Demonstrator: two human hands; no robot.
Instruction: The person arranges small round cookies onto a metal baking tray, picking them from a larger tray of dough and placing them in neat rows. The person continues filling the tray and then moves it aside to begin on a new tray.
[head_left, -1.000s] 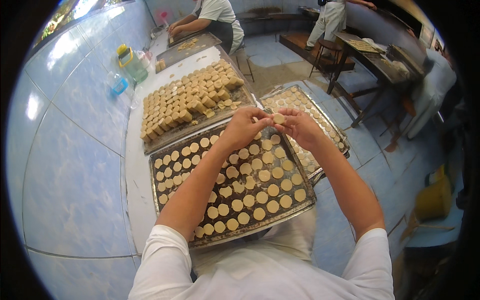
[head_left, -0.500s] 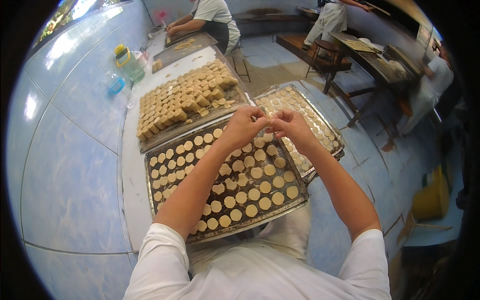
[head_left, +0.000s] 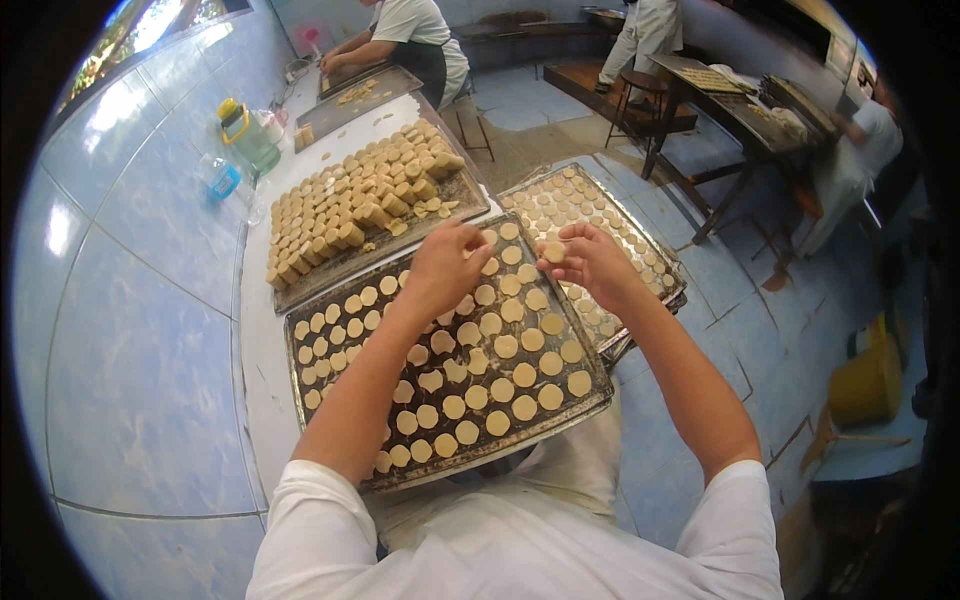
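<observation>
Pinched in the fingers of my right hand (head_left: 598,268) is a small stack of pale dough rounds or one thick piece (head_left: 552,252), above the far right corner of the near baking tray. My left hand (head_left: 445,268) hovers over the same tray's far part, its fingers curled together; whatever they hold, if anything, is hidden. Flat dough rounds lie in rows on this dark baking tray (head_left: 592,398), some with ragged edges. My left forearm covers part of the rows. Beyond it, short dough cylinders (head_left: 350,190) stand packed on a board (head_left: 465,195), with loose slices at its right edge.
Right of the near tray, another tray of dough rounds (head_left: 655,235) sits lower down. A green jug (head_left: 250,140) and a clear bottle (head_left: 218,178) stand by the tiled wall. A co-worker (head_left: 415,45) works at the table's far end; others are at the right. A yellow bucket (head_left: 865,385) is at far right.
My hands, together half a second ago, have drawn apart. The left has moved left and slightly nearer; the right shows the dough in its fingers.
</observation>
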